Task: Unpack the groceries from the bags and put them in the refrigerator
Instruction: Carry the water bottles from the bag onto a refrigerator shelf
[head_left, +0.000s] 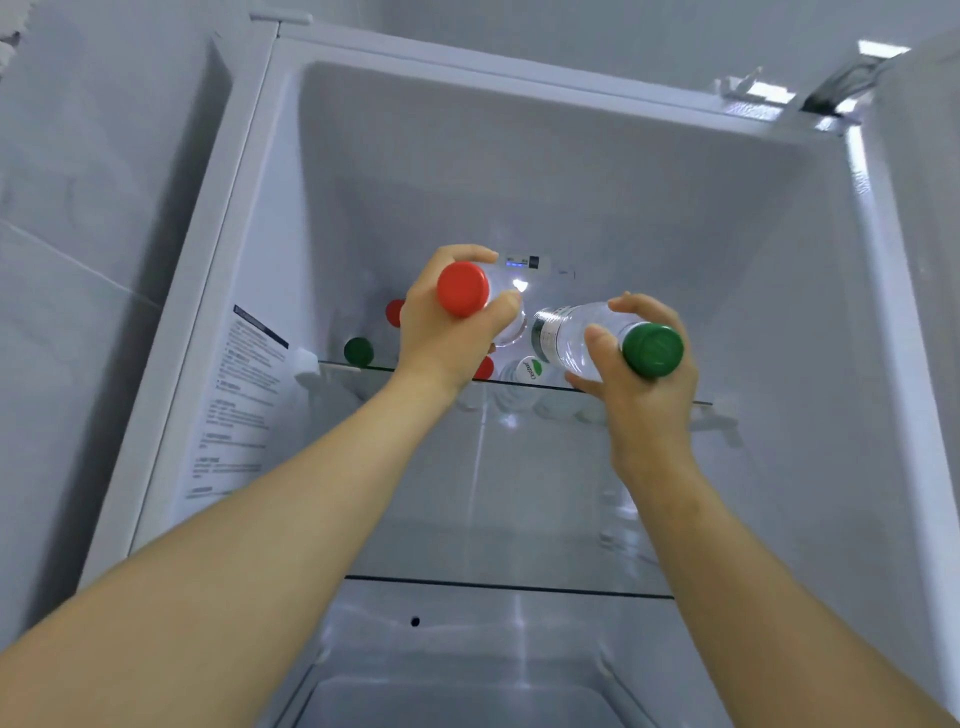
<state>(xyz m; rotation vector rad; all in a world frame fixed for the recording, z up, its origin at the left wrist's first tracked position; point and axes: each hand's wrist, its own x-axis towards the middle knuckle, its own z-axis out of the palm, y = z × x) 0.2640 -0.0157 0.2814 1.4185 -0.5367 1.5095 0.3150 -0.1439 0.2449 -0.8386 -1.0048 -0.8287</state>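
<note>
1. The left hand (447, 332) is gripping a clear bottle with a red cap (463, 289), its fingers curled tight around the neck just behind the cap, which is pointing back toward the camera.
2. The right hand (636, 374) is clamping a second clear bottle with a green cap (652, 349); thumb and fingers are wrapping its shoulder, and the body (563, 332) is tilting away toward the back of the refrigerator (571, 171).
3. Both bottles are hovering just above the top glass shelf (524, 385), near each other but apart.
4. On that shelf, other bottles are already standing: a green cap (358, 351) is showing at the left, a red cap (395, 313) is peeking out behind the left hand, another red cap (484, 368) is sitting under the left wrist, and a bottle with a green-and-white label (530, 370) is lying between the two hands.
5. A second shelf (509, 587) is sitting lower down, bare where it shows.
6. A printed sticker (244, 395) is lining the left inner wall.
7. A small lit control panel (524, 262) is glowing on the back wall.
</note>
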